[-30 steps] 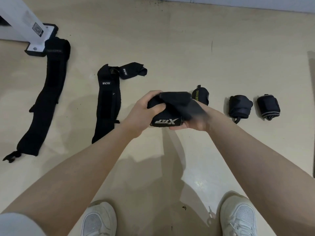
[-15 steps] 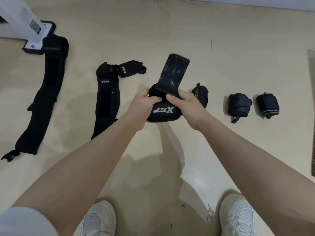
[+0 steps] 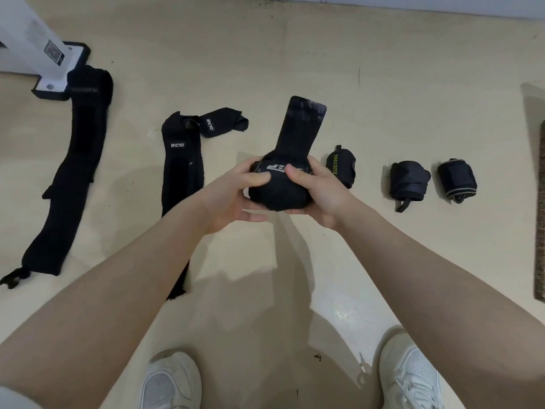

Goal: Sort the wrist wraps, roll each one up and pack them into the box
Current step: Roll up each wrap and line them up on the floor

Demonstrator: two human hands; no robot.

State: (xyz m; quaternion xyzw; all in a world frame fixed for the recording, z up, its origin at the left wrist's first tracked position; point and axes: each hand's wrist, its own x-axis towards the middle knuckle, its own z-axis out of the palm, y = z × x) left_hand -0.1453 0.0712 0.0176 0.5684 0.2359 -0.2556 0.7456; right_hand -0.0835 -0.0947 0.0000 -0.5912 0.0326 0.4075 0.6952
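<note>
Both hands hold a black wrist wrap roll [image 3: 278,190] above the floor. My left hand [image 3: 236,196] grips its left side and my right hand [image 3: 317,193] grips its right side, thumbs on top by the white logo. The roll's loose end [image 3: 300,122] sticks up and away from me. Three rolled wraps lie in a row on the right: one with yellow lettering [image 3: 342,166], a dark one with a loop [image 3: 408,180], and one with a grey stripe [image 3: 457,180]. Two unrolled wraps lie on the left, a long one [image 3: 67,178] and a folded one [image 3: 182,163]. No box is in view.
A white stand base [image 3: 56,72] sits at the far left on the beige floor. A brown mat edge [image 3: 539,216] shows at the right border. My white shoes [image 3: 169,382] [image 3: 410,376] are at the bottom. A wall base runs along the top.
The loose end, folded across the roll one second ago, now stands up away from me. The roll has turned so the logo sits on top under my thumbs.
</note>
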